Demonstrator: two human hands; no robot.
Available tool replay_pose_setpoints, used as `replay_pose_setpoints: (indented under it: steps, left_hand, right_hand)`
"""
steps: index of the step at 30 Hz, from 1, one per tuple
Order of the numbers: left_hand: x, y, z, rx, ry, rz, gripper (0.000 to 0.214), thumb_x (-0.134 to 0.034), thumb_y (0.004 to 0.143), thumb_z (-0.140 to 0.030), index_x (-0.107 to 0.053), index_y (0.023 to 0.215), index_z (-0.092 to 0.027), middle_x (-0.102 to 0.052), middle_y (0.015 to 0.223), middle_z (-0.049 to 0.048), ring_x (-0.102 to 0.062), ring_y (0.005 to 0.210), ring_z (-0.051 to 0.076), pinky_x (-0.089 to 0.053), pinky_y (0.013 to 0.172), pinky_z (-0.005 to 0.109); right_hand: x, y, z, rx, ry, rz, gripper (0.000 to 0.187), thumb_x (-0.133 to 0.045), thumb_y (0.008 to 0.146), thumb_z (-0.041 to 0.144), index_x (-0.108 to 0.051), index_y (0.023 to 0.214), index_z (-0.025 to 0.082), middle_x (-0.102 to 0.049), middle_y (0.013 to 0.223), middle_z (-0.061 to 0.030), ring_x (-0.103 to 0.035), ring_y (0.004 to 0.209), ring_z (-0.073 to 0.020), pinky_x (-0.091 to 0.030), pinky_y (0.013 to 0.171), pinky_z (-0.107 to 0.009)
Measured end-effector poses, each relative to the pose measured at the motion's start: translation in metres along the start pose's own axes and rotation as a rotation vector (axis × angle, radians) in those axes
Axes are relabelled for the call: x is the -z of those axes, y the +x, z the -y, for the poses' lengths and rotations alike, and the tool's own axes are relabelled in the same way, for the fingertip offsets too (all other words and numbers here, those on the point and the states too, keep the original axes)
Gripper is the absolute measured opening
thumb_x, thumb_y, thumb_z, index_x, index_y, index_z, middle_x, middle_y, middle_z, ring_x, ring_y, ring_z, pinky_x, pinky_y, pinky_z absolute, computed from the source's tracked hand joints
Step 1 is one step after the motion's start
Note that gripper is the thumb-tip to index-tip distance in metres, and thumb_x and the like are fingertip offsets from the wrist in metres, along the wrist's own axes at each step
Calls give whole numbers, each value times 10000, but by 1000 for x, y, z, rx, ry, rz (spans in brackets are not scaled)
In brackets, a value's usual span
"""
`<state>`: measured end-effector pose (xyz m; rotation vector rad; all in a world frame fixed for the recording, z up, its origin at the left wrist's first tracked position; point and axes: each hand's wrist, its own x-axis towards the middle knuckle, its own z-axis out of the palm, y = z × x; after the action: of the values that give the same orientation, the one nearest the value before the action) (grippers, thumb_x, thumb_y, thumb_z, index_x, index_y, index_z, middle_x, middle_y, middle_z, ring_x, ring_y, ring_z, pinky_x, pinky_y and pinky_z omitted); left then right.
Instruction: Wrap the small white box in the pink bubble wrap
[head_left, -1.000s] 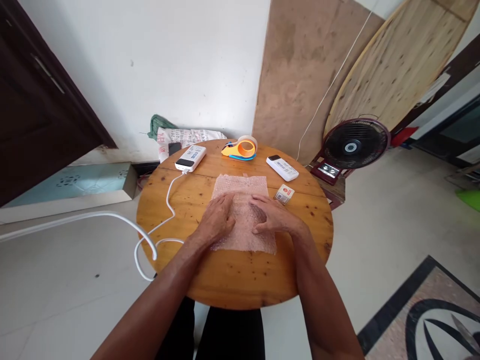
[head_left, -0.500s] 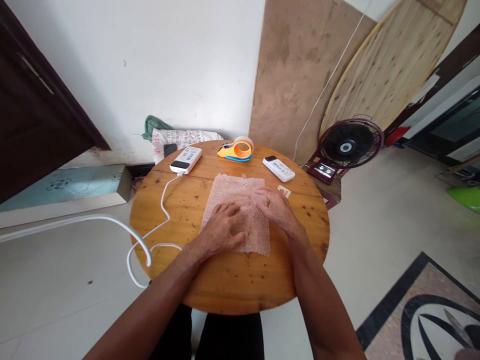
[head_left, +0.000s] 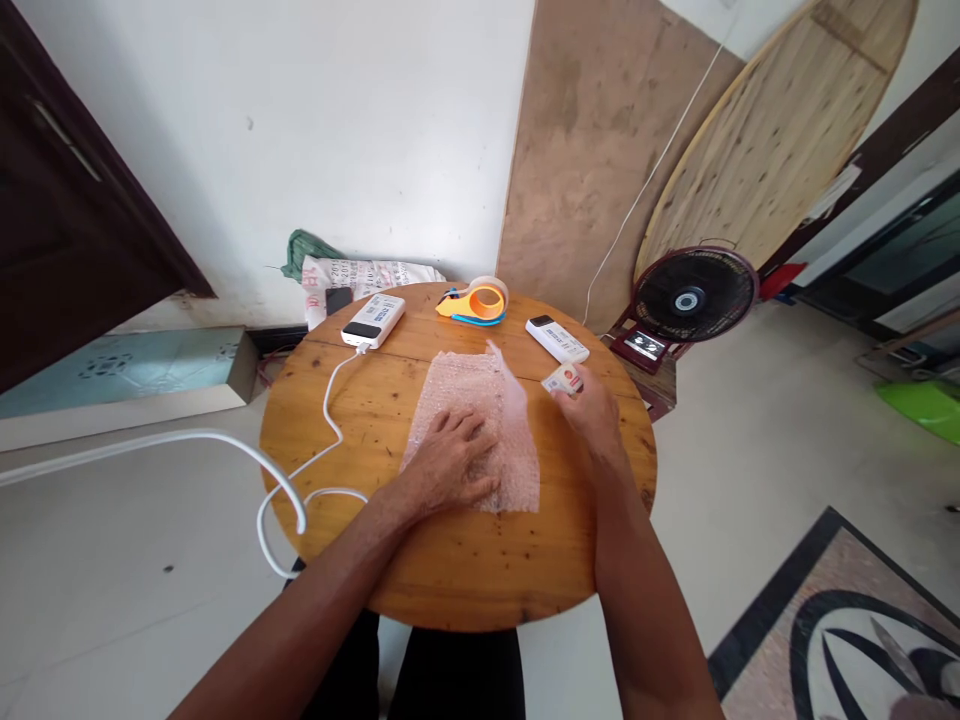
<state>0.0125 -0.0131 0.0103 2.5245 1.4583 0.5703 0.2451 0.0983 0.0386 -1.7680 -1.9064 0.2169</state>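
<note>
A pinkish sheet of bubble wrap (head_left: 465, 385) lies on the round wooden table (head_left: 480, 570), its right edge lifted a little. My left hand (head_left: 450, 460) rests flat on it with the fingers spread. At the table's right side my right hand (head_left: 592, 410) pinches a small white card with a red mark (head_left: 561, 379) between thumb and fingers. Just beyond that hand lies a white power bank (head_left: 557, 339). Another white power bank (head_left: 373, 320), with a white cable plugged in, sits at the far left. Between them stands an orange and blue tape dispenser (head_left: 474, 303).
The white cable (head_left: 328, 405) loops over the table's left edge beside a thicker white curved arm (head_left: 217, 434). A fan (head_left: 685, 300) stands behind the table's right side. Printed sacks (head_left: 322, 275) lie by the wall (head_left: 375, 130) behind.
My right hand has moved off the bubble wrap to the right and taken hold of the small card. The wrap's right edge has risen. My left hand stays on the wrap.
</note>
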Motion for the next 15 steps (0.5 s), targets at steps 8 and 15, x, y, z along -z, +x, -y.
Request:
replay_pose_setpoints:
  steps: [8, 15]
  left_hand:
    - [2, 0, -1, -6, -13, -41, 479, -644, 719, -452, -603, 1142, -232, -513, 1303, 111, -410, 1245, 321, -241, 1074, 517]
    - [-11, 3, 0, 44, -55, -50, 432, -605, 742, -363, -594, 1141, -198, -588, 1221, 97, -466, 1193, 307, -297, 1060, 492]
  right_hand:
    - [5, -29, 49, 298, 1008, 207, 611, -723, 720, 382, -476, 1263, 251, -599, 1242, -61, -586, 1092, -231, -471, 934, -372]
    - [3, -55, 80, 573, 839, 695, 601, -727, 747, 354, -477, 1276, 219, -588, 1201, -51, -559, 1090, -209, -417, 966, -339]
